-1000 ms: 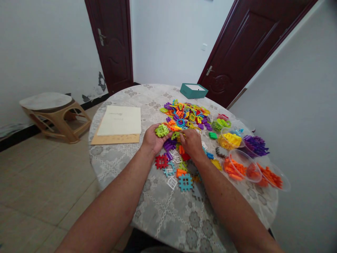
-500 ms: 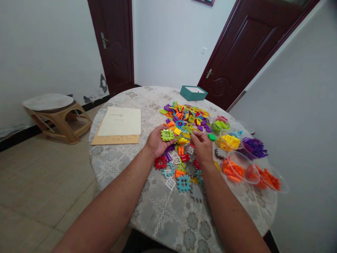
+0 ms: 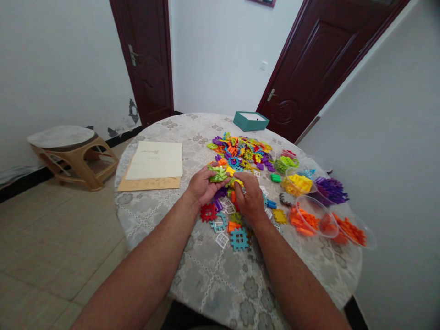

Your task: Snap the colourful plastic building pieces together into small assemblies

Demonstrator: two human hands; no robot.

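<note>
Over table | left hand: grip curled round green piece | right hand now nearer, grip unclear

I'm looking at a bare left forearm and a bare right forearm, both broad, tapering toward the wrists, fingers uncovered too, and there, low in my view, plain dark clothing.

Yellow piece at the grip partly hidden by the right hand, writing left of it blurred, wall frame beyond cut off above
</note>
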